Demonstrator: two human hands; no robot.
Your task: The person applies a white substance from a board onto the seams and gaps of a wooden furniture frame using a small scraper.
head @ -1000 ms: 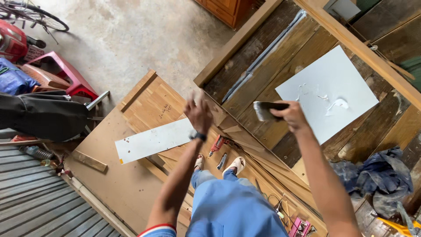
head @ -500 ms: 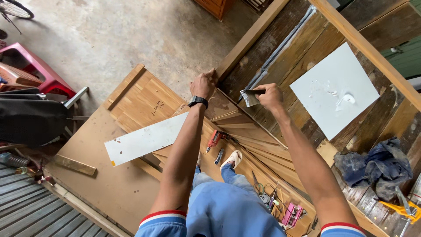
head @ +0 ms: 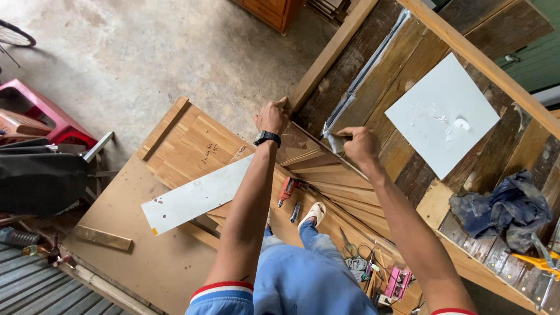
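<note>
The square sheet (head: 440, 114) is white, smeared with pale glossy paste. The long strip (head: 195, 195) is white too, with a few small dark specks and a yellow corner. The frame (head: 466, 55) is light tan wood; the planks (head: 373, 87) inside it are dark brown, streaked and weathered. The scraper (head: 333, 142) in the right hand (head: 359, 146) is grey metal. The left hand (head: 273, 116) wears a black watch (head: 267, 137). The trousers (head: 309, 280) are blue, the sleeve cuffs striped red, white and blue. The stool (head: 44, 114) is red-pink, the rag (head: 504, 210) dark blue-grey, the floor (head: 146, 52) mottled grey.
</note>
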